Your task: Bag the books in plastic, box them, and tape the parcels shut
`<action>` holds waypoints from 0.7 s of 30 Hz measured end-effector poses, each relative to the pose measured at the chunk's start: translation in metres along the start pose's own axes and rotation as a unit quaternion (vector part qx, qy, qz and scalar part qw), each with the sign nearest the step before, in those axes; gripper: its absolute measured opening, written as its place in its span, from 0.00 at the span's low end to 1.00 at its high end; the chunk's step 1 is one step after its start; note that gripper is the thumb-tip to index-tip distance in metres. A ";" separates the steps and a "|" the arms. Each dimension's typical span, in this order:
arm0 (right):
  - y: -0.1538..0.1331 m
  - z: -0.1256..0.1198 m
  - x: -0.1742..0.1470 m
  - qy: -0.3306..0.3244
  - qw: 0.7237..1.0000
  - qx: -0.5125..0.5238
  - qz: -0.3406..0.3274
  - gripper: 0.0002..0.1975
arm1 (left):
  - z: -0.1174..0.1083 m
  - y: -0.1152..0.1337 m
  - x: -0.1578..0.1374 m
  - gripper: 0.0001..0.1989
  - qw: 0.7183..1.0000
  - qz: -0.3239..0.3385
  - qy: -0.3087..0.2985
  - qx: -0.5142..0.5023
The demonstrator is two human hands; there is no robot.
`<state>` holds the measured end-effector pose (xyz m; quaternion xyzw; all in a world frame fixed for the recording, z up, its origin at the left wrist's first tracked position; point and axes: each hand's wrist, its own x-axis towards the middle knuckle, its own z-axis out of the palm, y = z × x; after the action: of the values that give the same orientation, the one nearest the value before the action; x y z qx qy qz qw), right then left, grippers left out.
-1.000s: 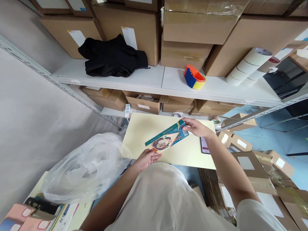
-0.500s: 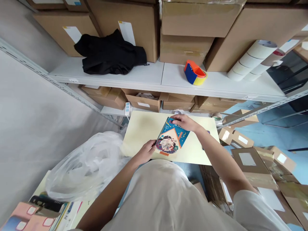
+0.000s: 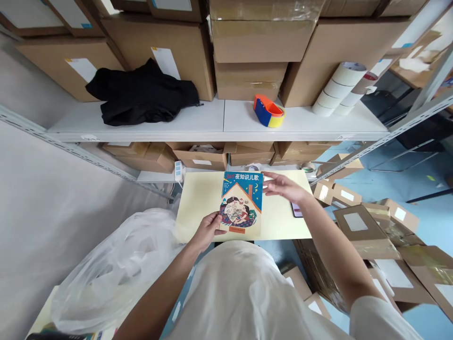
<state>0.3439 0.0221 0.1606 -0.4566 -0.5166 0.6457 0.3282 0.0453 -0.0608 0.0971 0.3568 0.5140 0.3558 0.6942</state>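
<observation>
An illustrated book (image 3: 241,203) with a blue and cream cover faces up above the pale yellow tabletop (image 3: 198,189). My left hand (image 3: 208,230) grips its lower left edge, thumb on the cover. Beside the upper right edge is my right hand (image 3: 283,186), its fingers stretched out and apart; whether a fingertip touches the book I cannot tell. Partly behind my right forearm, a phone (image 3: 297,210) lies on the tabletop.
A shelf (image 3: 208,115) ahead bears black clothing (image 3: 141,92), a colourful tape dispenser (image 3: 269,111) and tape rolls (image 3: 339,87). Cardboard boxes (image 3: 262,42) stand behind them. Clear plastic bags (image 3: 120,264) are heaped at left; more boxes (image 3: 368,231) cover the floor at right.
The book has turned from a slant to nearly straight, its title now showing. My right hand has come off the cover's top and moved to the right. The view has tilted upward.
</observation>
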 end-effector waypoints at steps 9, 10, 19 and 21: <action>0.083 0.089 -0.040 0.160 0.982 0.098 -0.007 0.30 | -0.003 -0.016 -0.002 0.24 0.993 0.072 0.043 0.079; 0.085 0.091 -0.039 0.158 0.982 0.099 -0.005 0.30 | -0.005 -0.018 -0.002 0.25 0.991 0.090 0.051 0.089; 0.085 0.095 -0.024 0.122 0.989 0.082 0.026 0.35 | -0.012 -0.018 -0.004 0.29 0.985 0.120 0.082 0.094; 0.087 0.102 -0.018 0.112 0.989 0.089 0.044 0.35 | -0.019 -0.020 -0.003 0.28 0.986 0.116 0.093 0.074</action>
<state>0.2597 -0.0535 0.0860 -0.5171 -0.3965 0.6476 0.3949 0.0288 -0.0707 0.0767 0.4300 0.5561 0.4266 0.5692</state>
